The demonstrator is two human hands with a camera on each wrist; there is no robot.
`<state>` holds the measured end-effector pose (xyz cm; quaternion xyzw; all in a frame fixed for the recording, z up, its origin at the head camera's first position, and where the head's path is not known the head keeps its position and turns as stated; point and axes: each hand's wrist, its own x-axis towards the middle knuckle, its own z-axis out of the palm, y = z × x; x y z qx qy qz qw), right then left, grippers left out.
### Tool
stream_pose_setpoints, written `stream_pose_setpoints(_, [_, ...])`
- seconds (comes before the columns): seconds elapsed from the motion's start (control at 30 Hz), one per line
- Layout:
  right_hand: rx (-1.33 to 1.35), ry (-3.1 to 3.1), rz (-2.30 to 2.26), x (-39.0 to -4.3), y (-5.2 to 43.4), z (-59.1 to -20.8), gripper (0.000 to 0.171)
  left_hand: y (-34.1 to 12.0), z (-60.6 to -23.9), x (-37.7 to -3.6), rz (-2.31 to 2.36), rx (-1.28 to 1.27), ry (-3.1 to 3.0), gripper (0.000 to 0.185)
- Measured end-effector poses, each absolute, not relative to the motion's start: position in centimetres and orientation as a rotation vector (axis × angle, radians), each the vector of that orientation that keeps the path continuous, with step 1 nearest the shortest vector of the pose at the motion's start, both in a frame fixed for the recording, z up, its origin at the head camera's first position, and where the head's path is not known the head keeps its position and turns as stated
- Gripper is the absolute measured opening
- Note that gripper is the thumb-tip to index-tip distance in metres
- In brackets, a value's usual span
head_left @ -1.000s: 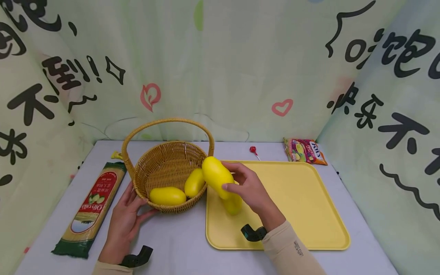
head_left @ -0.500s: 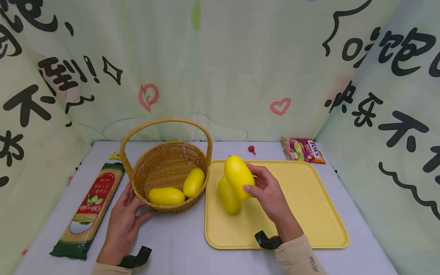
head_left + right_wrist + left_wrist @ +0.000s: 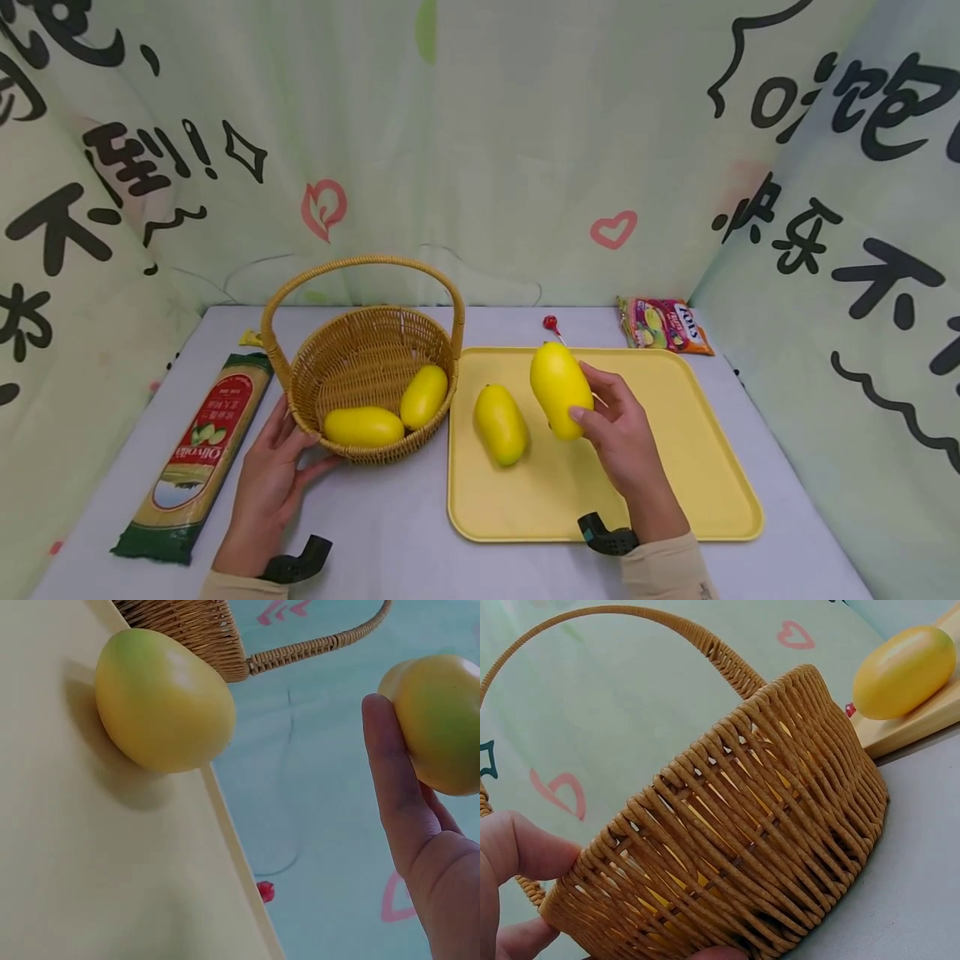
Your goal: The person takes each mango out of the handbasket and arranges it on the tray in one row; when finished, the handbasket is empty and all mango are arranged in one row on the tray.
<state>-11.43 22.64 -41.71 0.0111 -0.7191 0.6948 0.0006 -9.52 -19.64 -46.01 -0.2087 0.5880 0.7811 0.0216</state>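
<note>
The right hand [image 3: 622,433] grips a mango [image 3: 560,389] above the tray [image 3: 675,467], thumb and fingers curled round its lower end. It is smooth, yellow, oval and tilted upright, just right of a second mango [image 3: 500,423] lying on the tray. The left hand [image 3: 270,479] rests on the bench, fingers spread and relaxed against the basket [image 3: 360,358] wall, where two more mangoes lie.

My head camera looks down across the grey counter [image 3: 390,533]; both wrist cameras sit close, sharing the woven wicker basket [image 3: 367,379] and yellow tray [image 3: 675,467].
</note>
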Motion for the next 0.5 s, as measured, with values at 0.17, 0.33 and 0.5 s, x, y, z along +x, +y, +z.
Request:
stream_pose_setpoints(0.17, [-0.002, -2.263, 2.190, -11.2, 23.0, -42.2, 0.061, -19.6, -45.9, -9.5, 2.403, -0.667, 1.841, 0.082])
stream_pose_setpoints(0.33, [-0.049, -2.269, 2.165, -11.1, 23.5, -42.9, 0.061, -19.6, -45.7, -9.6, 2.403, -0.651, 1.846, 0.082])
stream_pose_setpoints(0.5, [-0.108, -2.296, 2.143, -11.3, 24.0, -43.5, 0.061, -19.6, -45.7, -9.6, 2.403, -0.661, 1.830, 0.082])
